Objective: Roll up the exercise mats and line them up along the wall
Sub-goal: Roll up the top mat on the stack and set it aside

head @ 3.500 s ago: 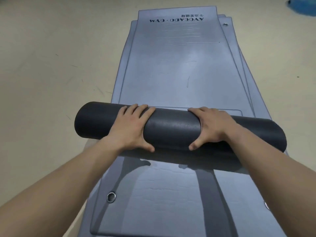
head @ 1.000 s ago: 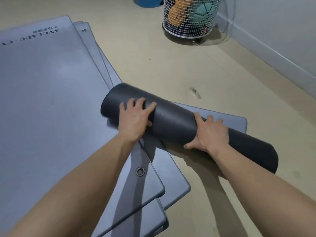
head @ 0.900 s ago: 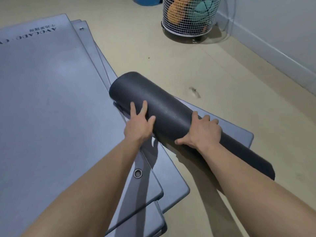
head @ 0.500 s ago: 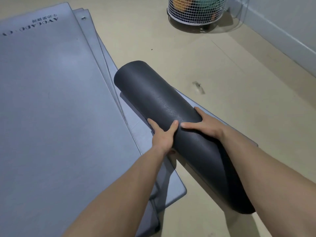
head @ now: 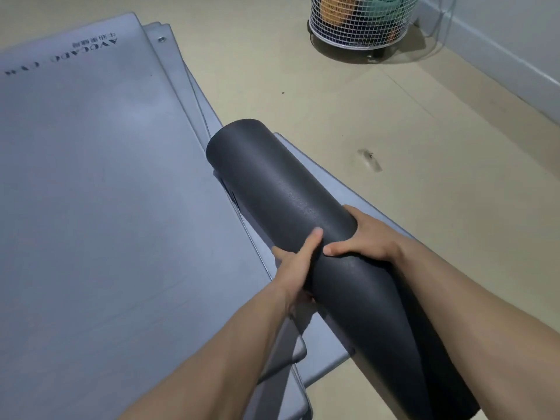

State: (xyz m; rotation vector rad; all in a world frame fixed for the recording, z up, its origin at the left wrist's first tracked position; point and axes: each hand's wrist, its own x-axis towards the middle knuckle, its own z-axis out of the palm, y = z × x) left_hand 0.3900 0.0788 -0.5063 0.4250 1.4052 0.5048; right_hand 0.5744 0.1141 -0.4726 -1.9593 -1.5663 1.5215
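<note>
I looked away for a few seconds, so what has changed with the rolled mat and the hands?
The rolled mat was lifted off the flat mats and swung lengthwise. Left hand and right hand slid together at mid-roll, gripping throughout. The flat mats stayed stacked.

Light level: dim, flat indoor light, cool grey-blue cast.
Source: overhead, lamp itself out of frame.
Glare: soft sheen along top of rolled mat [head: 281, 189]; pale bright patch on flat mat [head: 100, 153].
Shadows: soft-edged, beneath the roll and the forearms; dark pool under wire basket [head: 360, 24].
Blur: slight softness on left hand [head: 295, 265] and right hand [head: 368, 241]; printed lettering on flat mat readable.
Distortion: wide-angle bend, skirting of wall [head: 515, 40] slants, forearms swell at bottom edge.
</note>
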